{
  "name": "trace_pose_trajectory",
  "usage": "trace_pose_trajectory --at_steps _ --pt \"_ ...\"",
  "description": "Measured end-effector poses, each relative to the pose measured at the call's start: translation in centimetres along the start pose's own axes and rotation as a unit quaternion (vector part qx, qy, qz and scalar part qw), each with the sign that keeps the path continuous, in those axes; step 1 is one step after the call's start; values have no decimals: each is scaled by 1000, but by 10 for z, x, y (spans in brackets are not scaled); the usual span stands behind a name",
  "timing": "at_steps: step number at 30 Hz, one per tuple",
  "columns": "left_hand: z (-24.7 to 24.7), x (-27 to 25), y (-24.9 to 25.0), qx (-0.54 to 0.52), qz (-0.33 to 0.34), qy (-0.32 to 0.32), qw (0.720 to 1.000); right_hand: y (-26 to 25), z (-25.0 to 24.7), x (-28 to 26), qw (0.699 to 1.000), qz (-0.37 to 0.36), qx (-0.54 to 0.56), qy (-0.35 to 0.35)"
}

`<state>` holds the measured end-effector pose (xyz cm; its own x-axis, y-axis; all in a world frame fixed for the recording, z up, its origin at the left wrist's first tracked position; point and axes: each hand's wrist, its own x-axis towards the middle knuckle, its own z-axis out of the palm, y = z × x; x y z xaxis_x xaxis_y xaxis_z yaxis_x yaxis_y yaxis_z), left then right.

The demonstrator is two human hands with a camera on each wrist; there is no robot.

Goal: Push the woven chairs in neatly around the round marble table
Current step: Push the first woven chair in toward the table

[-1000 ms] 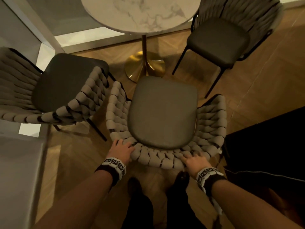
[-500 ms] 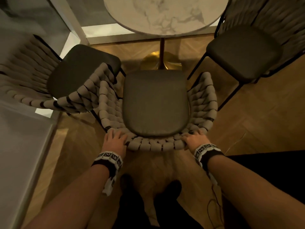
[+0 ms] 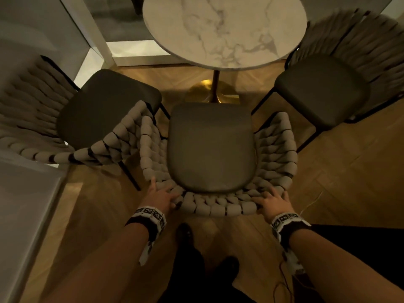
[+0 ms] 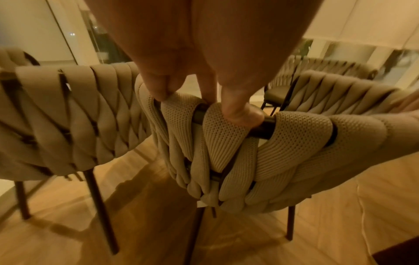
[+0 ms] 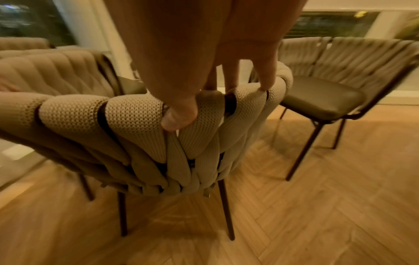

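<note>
- Middle chair (image 3: 211, 147): woven back toward me, seat front just short of the table's (image 3: 225, 29) near edge and over the gold base (image 3: 213, 92). My judgement: partly in, not yet tucked.
- My left hand (image 3: 160, 199): on the back's top rail at its left corner. The left wrist view shows my fingertips (image 4: 241, 117) curled onto the weave and the dark bar, so I hold the rail.
- My right hand (image 3: 272, 201): on the rail at the right corner, thumb and fingers (image 5: 178, 118) wrapped over the woven bands. A closed hold on the chair.
- Left chair (image 3: 105, 112): angled, its woven arm touching or nearly touching the middle chair's left arm (I cannot tell which). Not pushed in, I judge.
- Right chair (image 3: 321, 92): apart from the middle one, seat near the table's right edge.
- Step in hand, done well: push evenly with both hands so the chair runs straight at the pedestal; ease off before the seat front meets it. Watch the left arm, which could snag its neighbour and skew both.
- Head view only: the table, all three seats and the gaps between them.
- Wrist views only: the finger hold itself, the knit texture, the dark legs (image 5: 225, 209) standing on the wood floor (image 5: 317, 206) (whether they slide or lift, I cannot tell).
</note>
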<state>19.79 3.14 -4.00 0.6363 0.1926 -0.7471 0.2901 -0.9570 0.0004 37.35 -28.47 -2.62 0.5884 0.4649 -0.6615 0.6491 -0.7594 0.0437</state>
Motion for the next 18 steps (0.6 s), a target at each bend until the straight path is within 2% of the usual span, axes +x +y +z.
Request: trace_pose_trajectory --at_steps 2,5,7,12,18 --pt "-9 9 -1 5 27 10 1000 3 -6 9 1000 21 11 -5" --pt "-32 20 5 -61 32 17 997 13 -17 24 998 53 22 0" --pt "-43 28 8 -69 45 11 997 20 -25 33 998 62 23 -11" --pt "-68 52 7 -91 33 2 995 32 -42 55 998 53 28 -20" --pt "-81 66 4 -91 16 37 995 40 -60 71 998 35 47 -17"
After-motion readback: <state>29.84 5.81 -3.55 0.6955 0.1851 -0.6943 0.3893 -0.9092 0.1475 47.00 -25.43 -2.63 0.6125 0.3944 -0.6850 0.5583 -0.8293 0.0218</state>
